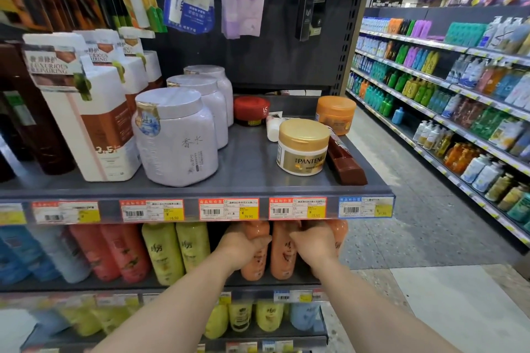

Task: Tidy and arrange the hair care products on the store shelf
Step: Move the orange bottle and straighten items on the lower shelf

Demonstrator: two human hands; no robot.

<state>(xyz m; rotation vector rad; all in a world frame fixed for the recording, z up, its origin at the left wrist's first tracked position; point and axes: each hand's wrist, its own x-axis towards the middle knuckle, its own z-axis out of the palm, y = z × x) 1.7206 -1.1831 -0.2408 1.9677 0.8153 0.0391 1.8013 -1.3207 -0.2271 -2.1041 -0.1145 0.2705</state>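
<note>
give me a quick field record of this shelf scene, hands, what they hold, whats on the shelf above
left hand: grips an orange bottle near its top, on the middle shelf
right hand: grips a neighbouring orange bottle group, exact bottle unclear
beside them: yellow bottles, red bottles
upper shelf: white jars in a row, Pantene jar, red jar, orange jar, brown tube lying flat at the right edge
price tags: along the shelf edge

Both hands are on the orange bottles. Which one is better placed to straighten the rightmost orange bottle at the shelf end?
Right. The right hand already grips bottles at the shelf end, next to the rightmost orange bottle. The left hand holds a bottle further left and would have to cross over.
</note>
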